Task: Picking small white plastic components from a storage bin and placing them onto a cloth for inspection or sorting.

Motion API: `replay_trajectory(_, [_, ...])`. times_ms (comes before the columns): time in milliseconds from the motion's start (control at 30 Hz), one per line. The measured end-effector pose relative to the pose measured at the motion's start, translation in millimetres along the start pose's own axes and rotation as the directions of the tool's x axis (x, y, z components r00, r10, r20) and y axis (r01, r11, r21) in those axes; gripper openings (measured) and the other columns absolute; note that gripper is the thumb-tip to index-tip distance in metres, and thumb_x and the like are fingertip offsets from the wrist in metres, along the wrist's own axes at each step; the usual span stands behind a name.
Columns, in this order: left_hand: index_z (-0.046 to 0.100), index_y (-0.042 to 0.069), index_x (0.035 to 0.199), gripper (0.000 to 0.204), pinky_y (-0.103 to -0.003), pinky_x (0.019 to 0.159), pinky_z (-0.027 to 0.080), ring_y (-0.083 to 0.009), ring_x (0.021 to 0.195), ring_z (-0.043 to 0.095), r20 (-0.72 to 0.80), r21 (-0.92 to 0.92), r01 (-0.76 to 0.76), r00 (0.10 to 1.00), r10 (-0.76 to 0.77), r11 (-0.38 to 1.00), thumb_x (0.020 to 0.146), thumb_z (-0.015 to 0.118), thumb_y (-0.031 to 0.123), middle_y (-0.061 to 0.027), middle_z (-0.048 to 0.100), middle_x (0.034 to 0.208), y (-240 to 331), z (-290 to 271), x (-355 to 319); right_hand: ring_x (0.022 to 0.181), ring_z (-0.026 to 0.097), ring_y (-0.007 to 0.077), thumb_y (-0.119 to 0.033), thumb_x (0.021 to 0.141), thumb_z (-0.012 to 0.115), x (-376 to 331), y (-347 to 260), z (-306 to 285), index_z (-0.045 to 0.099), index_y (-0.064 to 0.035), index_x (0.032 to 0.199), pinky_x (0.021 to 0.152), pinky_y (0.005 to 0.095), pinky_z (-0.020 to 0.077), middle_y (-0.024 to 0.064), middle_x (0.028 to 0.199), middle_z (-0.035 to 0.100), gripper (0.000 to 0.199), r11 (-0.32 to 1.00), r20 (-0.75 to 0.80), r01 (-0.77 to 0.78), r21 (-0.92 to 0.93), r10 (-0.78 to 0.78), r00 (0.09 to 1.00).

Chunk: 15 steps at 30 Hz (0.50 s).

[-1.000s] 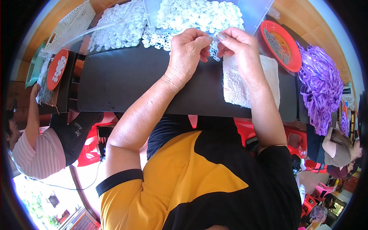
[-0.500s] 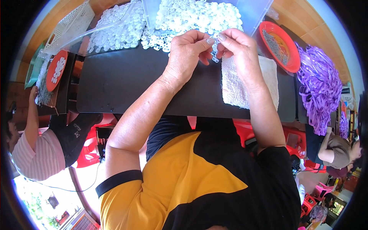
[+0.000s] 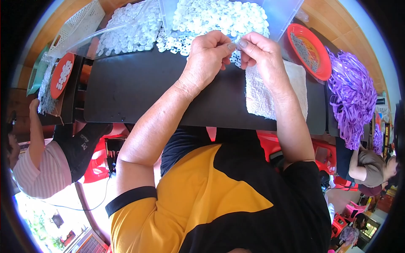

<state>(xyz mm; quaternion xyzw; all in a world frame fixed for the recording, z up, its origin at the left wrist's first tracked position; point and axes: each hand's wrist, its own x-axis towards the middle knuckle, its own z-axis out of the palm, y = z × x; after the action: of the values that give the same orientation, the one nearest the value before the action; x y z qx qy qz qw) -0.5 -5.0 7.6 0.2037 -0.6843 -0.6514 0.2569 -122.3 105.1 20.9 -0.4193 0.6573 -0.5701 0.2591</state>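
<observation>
My left hand (image 3: 206, 56) and my right hand (image 3: 262, 50) meet over the far side of the dark table (image 3: 139, 88), thumb tips almost touching. Both are closed in a pinch; whatever sits between the fingertips is too small and too covered to name. Right behind them lies a heap of small white plastic pieces (image 3: 173, 44), a few of which show just below my fingertips. More of these pieces (image 3: 219, 19) fill a clear plastic bin (image 3: 283, 21). Under my right wrist a white towel (image 3: 261, 99) is spread flat.
Another pile of translucent pieces (image 3: 130, 31) lies at the far left. A red bowl (image 3: 324, 63) holds thin grey pieces. Purple ribbons (image 3: 352, 90) hang at the right. A co-worker in a striped shirt (image 3: 44, 170) sits left; another person (image 3: 369, 168) is at the right.
My fingertips have drawn slightly closer together, both hands still pinched. The co-worker's hand at the left has shifted a little. Little else differs.
</observation>
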Motion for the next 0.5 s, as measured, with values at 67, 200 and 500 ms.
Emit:
replay_trajectory(67, [0.062, -0.001, 0.087, 0.014, -0.024, 0.056, 0.046, -0.0109, 0.065, 0.058, 0.003, 0.011, 0.003, 1.000, -0.003, 1.000, 0.091, 0.062, 0.013, -0.0041, 0.061, 0.073, -0.3, -0.5, -0.5, 0.060, 0.056, 0.0072, -0.017, 0.094, 0.057, 0.2, 0.5, 0.9, 0.064, -0.0030, 0.092, 0.052, 0.0214, 0.0465, -0.0005, 0.067, 0.057, 0.016, 0.999, 0.008, 0.016, -0.032, -0.016, 1.000])
replay_trajectory(200, [0.062, -0.001, 0.086, 0.013, -0.024, 0.054, 0.045, -0.0111, 0.063, 0.057, -0.018, -0.050, 0.041, 0.999, -0.042, 0.998, 0.091, 0.062, 0.011, -0.0041, 0.060, 0.071, -3.1, 2.9, -0.4, 0.056, 0.053, 0.0071, -0.017, 0.094, 0.057, 0.4, 6.9, 6.6, 0.063, -0.0025, 0.090, 0.050, 0.0217, 0.0444, -0.0008, 0.063, 0.055, 0.016, 0.999, -0.016, 0.021, -0.026, -0.022, 1.000])
replay_trajectory(500, [0.063, -0.002, 0.086, 0.013, -0.026, 0.052, 0.045, -0.0132, 0.060, 0.057, -0.056, -0.174, 0.099, 0.992, -0.110, 0.980, 0.090, 0.061, 0.010, -0.0056, 0.060, 0.071, -8.6, 5.8, 0.6, 0.051, 0.050, 0.0076, -0.015, 0.093, 0.057, -0.1, 9.5, 15.6, 0.061, -0.0018, 0.085, 0.047, 0.0227, 0.0399, -0.0009, 0.060, 0.052, 0.016, 0.999, -0.057, -0.008, 0.051, 0.011, 0.998])
